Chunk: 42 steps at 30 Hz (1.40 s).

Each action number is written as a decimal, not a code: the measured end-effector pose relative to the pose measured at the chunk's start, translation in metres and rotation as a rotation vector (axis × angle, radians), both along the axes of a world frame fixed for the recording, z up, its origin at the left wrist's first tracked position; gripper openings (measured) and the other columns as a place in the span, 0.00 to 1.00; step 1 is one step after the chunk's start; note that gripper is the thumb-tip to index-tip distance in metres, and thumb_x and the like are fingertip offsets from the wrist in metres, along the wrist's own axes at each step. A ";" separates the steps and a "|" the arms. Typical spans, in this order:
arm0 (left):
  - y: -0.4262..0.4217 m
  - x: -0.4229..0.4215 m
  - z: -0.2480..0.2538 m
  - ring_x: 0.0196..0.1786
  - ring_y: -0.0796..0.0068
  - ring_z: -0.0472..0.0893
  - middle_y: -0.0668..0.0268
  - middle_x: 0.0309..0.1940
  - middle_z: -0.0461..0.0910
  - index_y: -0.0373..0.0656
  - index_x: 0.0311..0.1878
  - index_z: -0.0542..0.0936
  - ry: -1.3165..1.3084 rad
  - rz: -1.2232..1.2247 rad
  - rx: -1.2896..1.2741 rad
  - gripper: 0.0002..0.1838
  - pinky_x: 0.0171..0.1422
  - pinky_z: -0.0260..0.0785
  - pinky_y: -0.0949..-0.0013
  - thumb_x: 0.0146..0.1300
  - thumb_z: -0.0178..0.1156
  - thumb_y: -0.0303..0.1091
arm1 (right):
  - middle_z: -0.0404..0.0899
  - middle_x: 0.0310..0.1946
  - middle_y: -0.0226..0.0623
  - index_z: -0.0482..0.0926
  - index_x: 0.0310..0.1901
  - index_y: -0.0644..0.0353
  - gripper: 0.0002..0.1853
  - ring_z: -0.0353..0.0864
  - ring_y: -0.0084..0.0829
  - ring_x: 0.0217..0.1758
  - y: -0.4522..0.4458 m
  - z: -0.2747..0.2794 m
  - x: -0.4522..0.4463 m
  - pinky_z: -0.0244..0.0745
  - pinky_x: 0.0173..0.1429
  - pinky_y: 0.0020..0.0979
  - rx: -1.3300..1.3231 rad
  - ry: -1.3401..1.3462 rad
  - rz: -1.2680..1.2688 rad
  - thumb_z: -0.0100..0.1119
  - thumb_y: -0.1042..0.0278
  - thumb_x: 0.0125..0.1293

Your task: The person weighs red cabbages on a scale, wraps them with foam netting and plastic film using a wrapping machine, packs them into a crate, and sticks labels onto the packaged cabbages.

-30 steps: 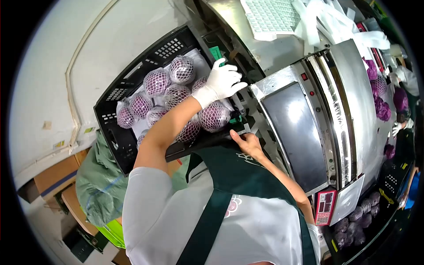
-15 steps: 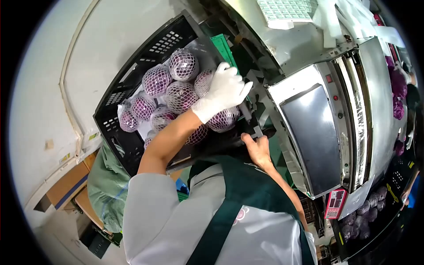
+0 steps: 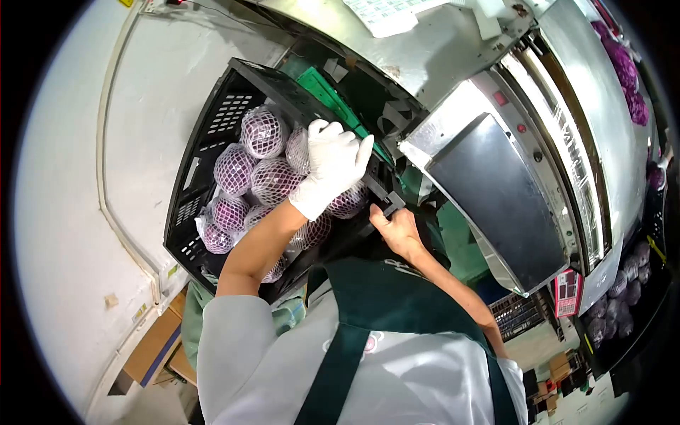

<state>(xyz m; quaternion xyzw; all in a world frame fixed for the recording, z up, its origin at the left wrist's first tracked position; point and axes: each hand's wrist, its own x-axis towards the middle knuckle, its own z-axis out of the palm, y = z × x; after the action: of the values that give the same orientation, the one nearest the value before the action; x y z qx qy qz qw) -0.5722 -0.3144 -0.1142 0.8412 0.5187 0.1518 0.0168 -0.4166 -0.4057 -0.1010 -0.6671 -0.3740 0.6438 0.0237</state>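
Black crate, slotted and open-topped, sits at 11 o'clock from my chest, askew, one corner pointing to 11; foreshortened, so I can't tell which axis is longer. My gloved left hand and bare right hand grip its edge, the right at 4 o'clock. White-netted purple globes fill it.

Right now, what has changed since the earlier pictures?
The black perforated plastic crate has shifted leftward in view, baring more of the green plastic edge beside it. The white-gloved left hand and bare right hand stayed on the rim; the netted round purple produce stayed inside.
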 end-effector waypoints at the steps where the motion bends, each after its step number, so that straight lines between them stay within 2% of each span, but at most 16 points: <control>1: -0.001 0.001 0.000 0.26 0.72 0.70 0.71 0.11 0.69 0.48 0.08 0.71 -0.004 0.009 0.003 0.20 0.45 0.57 0.62 0.55 0.57 0.38 | 0.78 0.30 0.56 0.77 0.36 0.68 0.27 0.80 0.50 0.38 -0.002 -0.003 0.000 0.72 0.44 0.40 -0.008 0.001 -0.004 0.54 0.45 0.52; 6: 0.002 0.004 -0.004 0.26 0.70 0.69 0.70 0.11 0.69 0.47 0.08 0.70 0.053 0.046 0.006 0.21 0.46 0.56 0.61 0.57 0.55 0.38 | 0.76 0.38 0.60 0.76 0.42 0.67 0.33 0.75 0.56 0.46 -0.008 -0.016 -0.003 0.71 0.50 0.44 0.008 0.015 0.062 0.47 0.39 0.54; 8: 0.001 0.002 -0.002 0.26 0.68 0.71 0.69 0.14 0.71 0.45 0.16 0.72 0.031 0.028 -0.027 0.13 0.45 0.58 0.61 0.55 0.55 0.32 | 0.76 0.38 0.61 0.76 0.42 0.69 0.34 0.75 0.56 0.46 -0.008 -0.020 -0.003 0.71 0.51 0.44 -0.012 0.020 0.088 0.47 0.38 0.54; 12: 0.007 0.012 -0.003 0.26 0.67 0.68 0.68 0.15 0.67 0.45 0.16 0.69 -0.279 0.056 0.228 0.13 0.46 0.58 0.59 0.54 0.57 0.32 | 0.76 0.37 0.62 0.76 0.40 0.73 0.37 0.76 0.56 0.45 -0.009 -0.022 -0.001 0.72 0.50 0.44 -0.003 -0.013 0.163 0.46 0.36 0.55; 15: 0.003 0.006 -0.022 0.28 0.67 0.70 0.68 0.18 0.71 0.44 0.18 0.71 -0.145 0.075 0.185 0.11 0.49 0.58 0.58 0.54 0.56 0.32 | 0.76 0.37 0.63 0.76 0.41 0.72 0.37 0.76 0.56 0.45 -0.010 -0.021 0.001 0.72 0.50 0.45 0.039 0.015 0.163 0.46 0.35 0.55; 20: 0.006 0.004 -0.020 0.35 0.67 0.75 0.66 0.24 0.76 0.42 0.23 0.75 -0.281 0.035 0.225 0.07 0.54 0.57 0.57 0.53 0.56 0.32 | 0.77 0.38 0.60 0.75 0.44 0.73 0.40 0.76 0.55 0.47 -0.007 -0.012 -0.002 0.71 0.51 0.45 0.122 -0.090 0.235 0.44 0.33 0.56; 24: -0.001 0.007 -0.010 0.50 0.66 0.75 0.68 0.37 0.79 0.43 0.34 0.79 -0.294 0.092 0.229 0.05 0.60 0.56 0.58 0.56 0.56 0.31 | 0.77 0.39 0.62 0.74 0.45 0.74 0.45 0.76 0.54 0.48 -0.005 -0.016 0.005 0.71 0.51 0.43 0.032 -0.058 0.304 0.44 0.27 0.54; 28: -0.042 -0.014 0.024 0.53 0.62 0.75 0.60 0.47 0.77 0.38 0.40 0.79 -0.546 0.177 0.079 0.08 0.58 0.64 0.63 0.58 0.55 0.28 | 0.76 0.24 0.47 0.73 0.36 0.68 0.35 0.79 0.44 0.34 -0.022 -0.014 0.032 0.71 0.43 0.39 0.229 0.094 0.216 0.53 0.34 0.56; 31: -0.115 -0.023 0.044 0.54 0.61 0.74 0.57 0.51 0.74 0.38 0.45 0.78 -0.606 0.321 -0.340 0.11 0.59 0.65 0.64 0.58 0.56 0.26 | 0.79 0.30 0.47 0.74 0.41 0.64 0.27 0.79 0.44 0.37 -0.038 -0.002 0.065 0.71 0.45 0.38 0.232 0.065 0.256 0.54 0.41 0.59; 33: -0.162 -0.014 0.052 0.61 0.60 0.69 0.55 0.56 0.71 0.39 0.51 0.74 -0.454 0.243 -0.479 0.21 0.62 0.62 0.62 0.53 0.63 0.34 | 0.80 0.32 0.47 0.76 0.40 0.63 0.22 0.79 0.43 0.37 -0.046 -0.001 0.086 0.71 0.44 0.37 0.181 0.026 0.268 0.55 0.47 0.60; 34: -0.181 -0.003 0.053 0.52 0.58 0.75 0.56 0.53 0.73 0.42 0.50 0.75 -0.424 0.300 -0.477 0.27 0.54 0.69 0.62 0.49 0.67 0.44 | 0.80 0.28 0.45 0.76 0.39 0.63 0.21 0.80 0.39 0.33 -0.051 0.000 0.095 0.72 0.41 0.36 0.176 0.018 0.243 0.56 0.50 0.61; 36: -0.205 0.001 0.039 0.42 0.63 0.80 0.60 0.46 0.77 0.41 0.50 0.75 -0.170 0.369 -0.357 0.27 0.44 0.73 0.65 0.49 0.67 0.45 | 0.79 0.24 0.41 0.76 0.37 0.63 0.19 0.80 0.34 0.30 -0.059 -0.003 0.110 0.72 0.38 0.33 0.129 0.061 0.181 0.57 0.52 0.61; 37: -0.214 -0.022 0.005 0.32 0.66 0.81 0.64 0.38 0.80 0.40 0.47 0.76 0.017 0.389 -0.118 0.25 0.35 0.75 0.68 0.49 0.67 0.44 | 0.79 0.24 0.41 0.76 0.37 0.63 0.19 0.80 0.34 0.30 -0.063 -0.005 0.116 0.72 0.38 0.33 0.135 0.070 0.181 0.57 0.52 0.61; 38: -0.202 -0.017 0.013 0.28 0.65 0.80 0.64 0.31 0.79 0.39 0.43 0.77 -0.022 0.345 -0.042 0.22 0.30 0.73 0.68 0.49 0.66 0.43 | 0.79 0.23 0.40 0.76 0.37 0.63 0.18 0.80 0.31 0.29 -0.067 -0.008 0.122 0.72 0.38 0.32 0.155 0.076 0.171 0.57 0.53 0.61; 41: -0.206 -0.015 0.009 0.24 0.66 0.78 0.65 0.23 0.77 0.44 0.36 0.79 0.067 0.425 -0.053 0.14 0.25 0.69 0.68 0.50 0.66 0.42 | 0.79 0.22 0.39 0.76 0.36 0.63 0.18 0.80 0.30 0.28 -0.077 -0.006 0.136 0.71 0.37 0.31 0.172 0.110 0.191 0.57 0.53 0.61; 42: -0.210 -0.016 0.006 0.28 0.64 0.79 0.63 0.26 0.78 0.42 0.38 0.79 0.062 0.480 -0.159 0.17 0.31 0.72 0.65 0.53 0.63 0.45 | 0.79 0.22 0.39 0.76 0.36 0.63 0.18 0.80 0.30 0.28 -0.079 -0.006 0.141 0.71 0.37 0.31 0.176 0.124 0.204 0.57 0.53 0.61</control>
<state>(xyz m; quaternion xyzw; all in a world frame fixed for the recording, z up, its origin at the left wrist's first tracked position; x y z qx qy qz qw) -0.5880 -0.5241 -0.1081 0.6943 0.7141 0.0841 0.0306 -0.2761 -0.4851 -0.1066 -0.5802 -0.4926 0.6474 0.0396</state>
